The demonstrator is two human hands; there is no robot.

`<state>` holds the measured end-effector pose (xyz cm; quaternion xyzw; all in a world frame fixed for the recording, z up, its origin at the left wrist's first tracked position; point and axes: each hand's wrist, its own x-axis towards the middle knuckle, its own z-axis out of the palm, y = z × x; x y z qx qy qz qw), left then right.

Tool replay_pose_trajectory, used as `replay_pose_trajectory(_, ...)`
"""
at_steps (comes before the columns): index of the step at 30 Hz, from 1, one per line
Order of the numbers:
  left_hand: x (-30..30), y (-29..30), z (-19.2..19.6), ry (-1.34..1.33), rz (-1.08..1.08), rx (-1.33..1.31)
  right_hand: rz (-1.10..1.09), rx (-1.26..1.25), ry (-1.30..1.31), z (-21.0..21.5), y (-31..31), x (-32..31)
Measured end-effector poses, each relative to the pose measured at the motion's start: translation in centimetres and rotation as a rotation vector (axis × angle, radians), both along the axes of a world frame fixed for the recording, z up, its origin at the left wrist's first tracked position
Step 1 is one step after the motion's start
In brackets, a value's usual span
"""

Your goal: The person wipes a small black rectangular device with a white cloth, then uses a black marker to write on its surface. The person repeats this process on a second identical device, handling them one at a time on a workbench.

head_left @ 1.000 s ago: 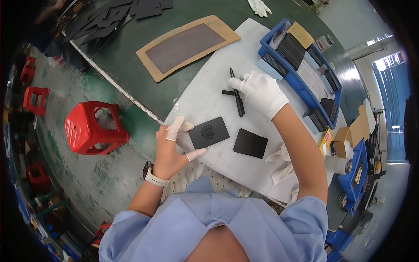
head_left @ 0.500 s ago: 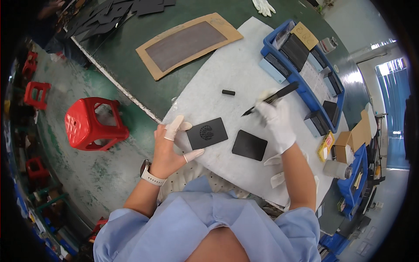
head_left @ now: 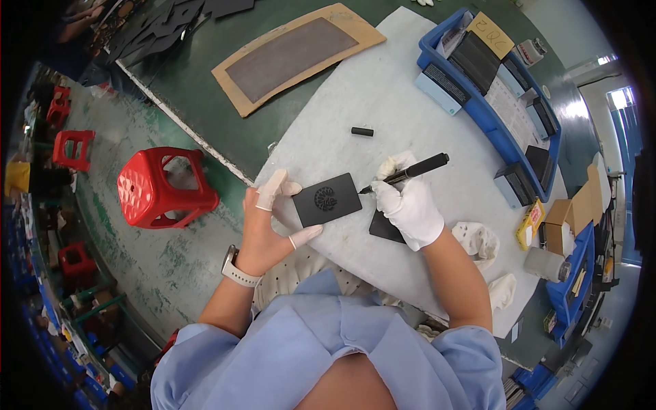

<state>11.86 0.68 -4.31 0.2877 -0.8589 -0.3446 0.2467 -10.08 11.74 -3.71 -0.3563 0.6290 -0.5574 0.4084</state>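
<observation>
My left hand (head_left: 265, 217), with white finger cots on the thumb and a couple of fingers, grips a flat black rectangular piece (head_left: 345, 198) by its left side. A round dark emblem shows on that piece's top face. In a white glove, my right hand (head_left: 412, 210) holds an uncapped black marker pen (head_left: 425, 166). The tip is at the right edge of the piece; whether it touches cannot be told. A second black rectangle (head_left: 384, 228) lies on the white cloth, partly hidden under my right hand. The black pen cap (head_left: 362, 131) lies beyond it.
The white cloth (head_left: 342, 109) covers part of the green table. At the right stands a blue tray (head_left: 478, 113) with black boxes and papers. Behind lies a cardboard sheet (head_left: 236, 97) with a dark panel. White gloves (head_left: 478, 240) rest beside my right forearm. A red stool (head_left: 147, 188) stands left.
My right hand has brought the marker pen left and down to the piece's right edge, now covering part of the second rectangle. My left hand keeps its grip. The whole view has shifted slightly.
</observation>
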Motion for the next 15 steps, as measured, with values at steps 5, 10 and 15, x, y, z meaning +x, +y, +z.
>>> replay_pose_trajectory(5, -0.05, -0.11, -0.28, -0.01, 0.002, -0.069, 0.003, 0.002, 0.03, -0.18, 0.06, 0.17)
replay_pose_trajectory(10, -0.13, -0.19, -0.48, 0.009, -0.004, -0.062, 0.011, 0.012, 0.069, 0.0, 0.01, 0.1)
replay_pose_trajectory(15, -0.17, -0.15, -0.31, -0.002, -0.002, -0.053, 0.013, 0.003, 0.092, 0.15, -0.04, 0.21)
